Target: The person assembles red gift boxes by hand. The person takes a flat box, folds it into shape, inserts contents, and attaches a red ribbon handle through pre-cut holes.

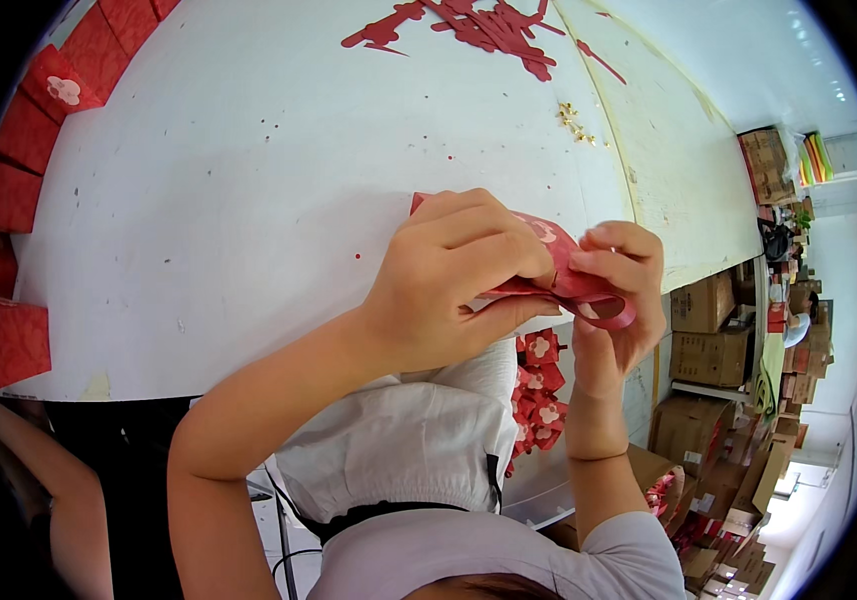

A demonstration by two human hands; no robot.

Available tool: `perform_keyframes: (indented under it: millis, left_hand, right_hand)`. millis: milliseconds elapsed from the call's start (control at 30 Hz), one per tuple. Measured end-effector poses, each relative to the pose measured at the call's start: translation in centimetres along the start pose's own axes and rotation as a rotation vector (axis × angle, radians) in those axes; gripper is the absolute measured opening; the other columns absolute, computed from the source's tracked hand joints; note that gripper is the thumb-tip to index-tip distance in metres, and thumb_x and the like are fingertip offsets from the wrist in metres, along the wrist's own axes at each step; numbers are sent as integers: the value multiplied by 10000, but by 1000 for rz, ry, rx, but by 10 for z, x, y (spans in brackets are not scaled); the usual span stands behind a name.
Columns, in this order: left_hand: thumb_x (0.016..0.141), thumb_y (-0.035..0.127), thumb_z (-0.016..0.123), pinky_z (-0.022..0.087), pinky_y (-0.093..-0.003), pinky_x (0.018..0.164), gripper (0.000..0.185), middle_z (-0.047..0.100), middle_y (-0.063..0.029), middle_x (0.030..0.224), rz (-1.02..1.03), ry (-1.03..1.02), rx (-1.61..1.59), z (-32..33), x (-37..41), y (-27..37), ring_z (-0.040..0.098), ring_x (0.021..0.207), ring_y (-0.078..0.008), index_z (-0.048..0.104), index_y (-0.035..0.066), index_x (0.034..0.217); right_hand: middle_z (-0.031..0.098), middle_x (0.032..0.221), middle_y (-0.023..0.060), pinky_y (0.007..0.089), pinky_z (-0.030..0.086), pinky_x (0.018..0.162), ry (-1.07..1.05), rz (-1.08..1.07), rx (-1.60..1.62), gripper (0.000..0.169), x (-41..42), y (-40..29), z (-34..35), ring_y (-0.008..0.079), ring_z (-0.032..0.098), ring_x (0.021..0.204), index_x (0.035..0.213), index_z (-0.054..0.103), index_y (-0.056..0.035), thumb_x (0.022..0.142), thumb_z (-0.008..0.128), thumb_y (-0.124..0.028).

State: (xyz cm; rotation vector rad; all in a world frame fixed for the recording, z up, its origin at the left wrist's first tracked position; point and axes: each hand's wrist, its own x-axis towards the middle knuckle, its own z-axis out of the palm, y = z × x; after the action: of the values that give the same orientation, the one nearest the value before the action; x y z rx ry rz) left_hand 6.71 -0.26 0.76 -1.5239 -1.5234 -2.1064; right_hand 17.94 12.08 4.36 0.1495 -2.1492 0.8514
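Between my two hands is a red paper box [575,274] with a pale pink flower print, held over the table's near edge. My left hand [466,262] grips its body, thumb below and fingers on top, hiding much of it. A red strap [616,313] bends into a loop at the box's right end. My right hand [620,292] pinches the box and strap there, its thumb under the loop. Farther up the white table [248,187] lie a heap of red flower-ended strips [488,34] and several small gold paper fasteners [575,124].
Red boxes [12,341] line the table's left side. Below the edge, a clear bin [548,495] holds several red flower-printed pieces [537,390]. Another person's arm [61,480] is at lower left. Cardboard boxes [710,360] stand on shelving at right.
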Motion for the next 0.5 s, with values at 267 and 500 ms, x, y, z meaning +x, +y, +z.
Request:
perform_keyframes:
  millis: [267, 500]
  left_hand:
    - [577, 92, 771, 384, -292, 595, 243, 592, 16, 753, 31, -6, 29, 0, 0, 1, 545, 679, -158, 602, 121, 749]
    - [580, 81, 766, 381, -291, 590, 231, 587, 26, 731, 24, 12, 26, 1, -1, -1, 543, 671, -150, 603, 121, 738]
  right_hand:
    - [547, 933, 152, 275, 428, 648, -209, 134, 25, 226, 10, -6, -11, 214, 531, 792, 874, 642, 11, 721, 597, -150]
    - [551, 920, 142, 280, 429, 629, -156, 22, -51, 217, 8, -8, -7, 217, 528, 772, 869, 644, 10, 690, 555, -74]
